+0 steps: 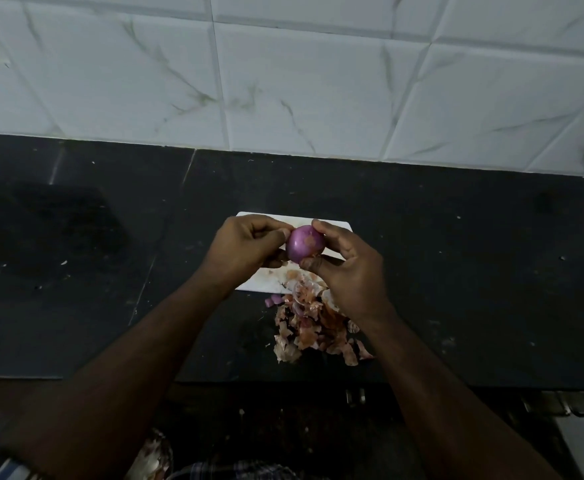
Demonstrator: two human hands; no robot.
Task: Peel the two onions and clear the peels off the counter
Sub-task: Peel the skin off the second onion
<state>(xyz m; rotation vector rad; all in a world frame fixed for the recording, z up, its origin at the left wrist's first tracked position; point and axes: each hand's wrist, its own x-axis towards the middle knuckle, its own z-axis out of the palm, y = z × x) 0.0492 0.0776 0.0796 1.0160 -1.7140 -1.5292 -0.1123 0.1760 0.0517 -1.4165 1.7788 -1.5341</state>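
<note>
Purple, glossy peeled onion (305, 243) sits held above a white rectangular cutting board (269, 284), gripped between both hands. Left hand (249, 252) has its fingers curled, pinching the onion's left side; right hand (347, 270) curls thumb and fingers around its right side. Near the board's front edge, a heap of dry brown-pink onion peels (313, 329) lies on the black stone table (456, 271).
</note>
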